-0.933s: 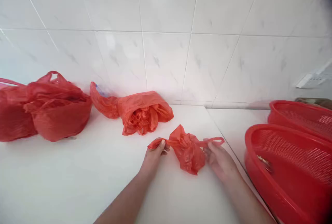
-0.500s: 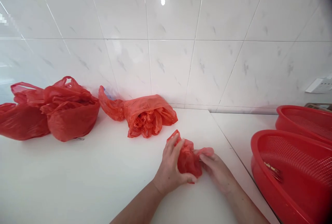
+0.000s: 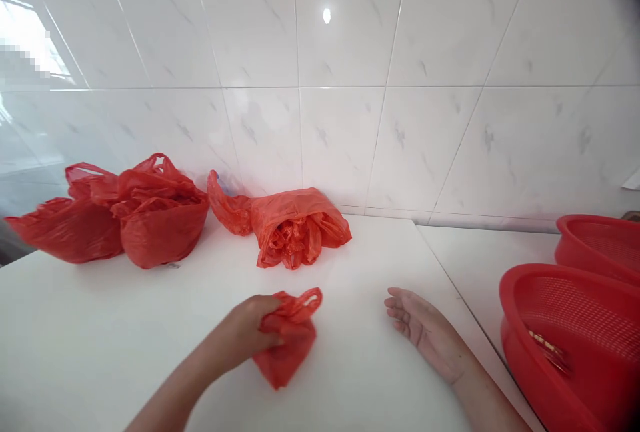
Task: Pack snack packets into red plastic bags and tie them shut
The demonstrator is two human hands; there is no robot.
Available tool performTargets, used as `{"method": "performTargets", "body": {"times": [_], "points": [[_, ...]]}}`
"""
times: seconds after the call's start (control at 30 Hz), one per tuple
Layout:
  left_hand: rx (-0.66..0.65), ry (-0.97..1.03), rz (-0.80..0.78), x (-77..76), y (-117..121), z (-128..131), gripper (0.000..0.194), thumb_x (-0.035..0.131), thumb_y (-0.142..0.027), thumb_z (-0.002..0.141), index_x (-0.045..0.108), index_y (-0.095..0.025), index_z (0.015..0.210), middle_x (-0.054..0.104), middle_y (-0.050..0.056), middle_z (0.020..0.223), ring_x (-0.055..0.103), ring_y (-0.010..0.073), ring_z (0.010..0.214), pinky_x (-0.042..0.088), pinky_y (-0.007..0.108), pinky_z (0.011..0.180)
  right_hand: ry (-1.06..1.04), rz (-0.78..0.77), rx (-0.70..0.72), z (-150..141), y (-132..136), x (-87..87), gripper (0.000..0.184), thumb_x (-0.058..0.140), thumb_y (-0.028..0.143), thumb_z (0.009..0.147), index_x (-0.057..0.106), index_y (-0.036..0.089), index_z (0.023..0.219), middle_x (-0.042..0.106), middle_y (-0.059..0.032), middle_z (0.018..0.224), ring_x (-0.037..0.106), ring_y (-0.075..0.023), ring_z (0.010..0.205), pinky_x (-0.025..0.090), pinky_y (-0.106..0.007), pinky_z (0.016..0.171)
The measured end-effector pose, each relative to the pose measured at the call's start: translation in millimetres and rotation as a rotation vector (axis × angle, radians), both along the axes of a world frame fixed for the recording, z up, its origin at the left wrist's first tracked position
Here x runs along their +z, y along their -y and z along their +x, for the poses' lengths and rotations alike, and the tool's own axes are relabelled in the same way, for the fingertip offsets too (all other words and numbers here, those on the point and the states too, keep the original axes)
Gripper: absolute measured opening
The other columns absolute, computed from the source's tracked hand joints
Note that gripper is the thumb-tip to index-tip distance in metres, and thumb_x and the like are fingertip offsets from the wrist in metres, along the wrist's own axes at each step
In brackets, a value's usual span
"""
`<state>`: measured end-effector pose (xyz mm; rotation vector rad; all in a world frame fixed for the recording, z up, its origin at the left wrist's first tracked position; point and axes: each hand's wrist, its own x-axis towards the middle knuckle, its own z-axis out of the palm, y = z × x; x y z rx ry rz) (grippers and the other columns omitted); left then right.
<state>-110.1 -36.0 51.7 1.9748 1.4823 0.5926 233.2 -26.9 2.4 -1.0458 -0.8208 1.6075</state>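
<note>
A small red plastic bag is gripped near its gathered top by my left hand, a handle loop standing up on its right. Thumb and fingers are closed on the thin film, and the bag's body hangs down to a corner over the white table. My right hand is apart from it, to the right, palm turned inward with fingers loosely curled and nothing in them. Behind the small bag lies a bundle of red plastic bags, its mouth showing crumpled bags inside.
Two full red plastic bags lean together at the back left. At right stand a large red plastic basket with a small gold-and-red item inside and another red basket behind it. A tiled wall borders the white table.
The small bag has moved left in my left hand. My right hand has let go of it and drawn away. The view has shifted slightly left.
</note>
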Motion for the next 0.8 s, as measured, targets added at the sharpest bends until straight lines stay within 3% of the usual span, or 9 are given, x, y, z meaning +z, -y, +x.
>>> {"method": "performTargets", "body": {"times": [0.1, 0.23, 0.3, 0.37, 0.43, 0.57, 0.63, 0.7, 0.8], "points": [[0.201, -0.116, -0.052, 19.5, 9, -62, 0.018, 0.052, -0.024, 0.067, 0.064, -0.024, 0.08, 0.065, -0.001, 0.082, 0.061, 0.0189, 0.072, 0.046, 0.026, 0.061, 0.03, -0.013, -0.006, -3, 0, 1.7, 0.033, 0.062, 0.043, 0.082, 0.064, 0.022, 0.107, 0.064, -0.0054, 0.102, 0.058, -0.0169, 0.095, 0.051, -0.025, 0.076], [0.633, -0.351, 0.086, 35.5, 9, -133, 0.04, 0.058, -0.043, 0.066, 0.063, -0.027, 0.103, 0.067, 0.001, 0.094, 0.062, 0.0251, 0.085, 0.05, 0.031, 0.068, 0.046, -0.017, -0.014, -3, -1, -0.1, 0.032, 0.064, 0.042, 0.081, 0.064, 0.022, 0.107, 0.065, -0.0048, 0.1, 0.059, -0.016, 0.093, 0.052, -0.024, 0.075], [0.71, -0.464, 0.204, 41.8, 8, -150, 0.06, 0.063, -0.051, 0.062, 0.058, -0.026, 0.116, 0.062, 0.006, 0.111, 0.058, 0.0311, 0.101, 0.05, 0.038, 0.077, 0.056, -0.024, -0.03, -2, -2, -2.0, 0.033, 0.065, 0.041, 0.08, 0.064, 0.022, 0.106, 0.065, -0.0044, 0.1, 0.059, -0.0156, 0.092, 0.052, -0.023, 0.074], [0.736, -0.483, 0.342, 49.7, 6, -150, 0.069, 0.064, -0.055, 0.063, 0.052, -0.025, 0.124, 0.053, 0.01, 0.126, 0.051, 0.0335, 0.114, 0.046, 0.044, 0.088, 0.07, -0.037, -0.05, -2, -3, -4.7, 0.033, 0.067, 0.041, 0.079, 0.064, 0.022, 0.106, 0.065, -0.0039, 0.099, 0.059, -0.0154, 0.092, 0.053, -0.022, 0.073], [0.741, -0.382, 0.458, 58.2, -1, -136, 0.063, 0.058, -0.056, 0.072, 0.049, -0.025, 0.126, 0.049, 0.009, 0.132, 0.05, 0.0299, 0.116, 0.044, 0.043, 0.093, 0.082, -0.042, -0.06, -2, -4, -8.1, 0.034, 0.068, 0.041, 0.078, 0.065, 0.022, 0.106, 0.065, -0.0039, 0.1, 0.059, -0.0155, 0.092, 0.053, -0.021, 0.073], [0.605, -0.1, 0.489, 64.6, -42, -99, 0.048, 0.057, -0.05, 0.077, 0.055, -0.027, 0.12, 0.055, 0.005, 0.126, 0.052, 0.0251, 0.114, 0.042, 0.038, 0.096, 0.082, -0.044, -0.041, 1, -5, -13.8, 0.036, 0.068, 0.04, 0.077, 0.064, 0.023, 0.108, 0.066, -0.004, 0.101, 0.06, -0.0159, 0.092, 0.054, -0.022, 0.074], [0.56, 0.107, 0.413, 58.3, -74, -89, 0.046, 0.061, -0.049, 0.075, 0.058, -0.029, 0.117, 0.055, 0.004, 0.127, 0.048, 0.0257, 0.12, 0.04, 0.039, 0.098, 0.075, -0.048, -0.027, 2, -5, -13.7, 0.036, 0.068, 0.04, 0.077, 0.064, 0.023, 0.109, 0.066, -0.0042, 0.102, 0.06, -0.0164, 0.093, 0.054, -0.023, 0.075], [0.639, 0.354, 0.324, 47.0, -107, -86, 0.048, 0.067, -0.045, 0.071, 0.059, -0.026, 0.115, 0.055, 0.007, 0.128, 0.047, 0.0277, 0.121, 0.038, 0.041, 0.099, 0.07, -0.052, -0.018, 3, -5, -12.1, 0.035, 0.068, 0.04, 0.077, 0.065, 0.024, 0.108, 0.066, -0.0049, 0.103, 0.06, -0.0173, 0.095, 0.054, -0.024, 0.077], [0.701, 0.44, 0.317, 28.5, -146, -89, 0.045, 0.064, -0.046, 0.075, 0.06, -0.017, 0.11, 0.057, 0.017, 0.124, 0.051, 0.0313, 0.117, 0.04, 0.045, 0.094, 0.074, -0.055, -0.017, 3, -4, -10.2, 0.036, 0.069, 0.041, 0.076, 0.066, 0.023, 0.106, 0.067, -0.0064, 0.102, 0.061, -0.0194, 0.095, 0.055, -0.026, 0.076]]}}
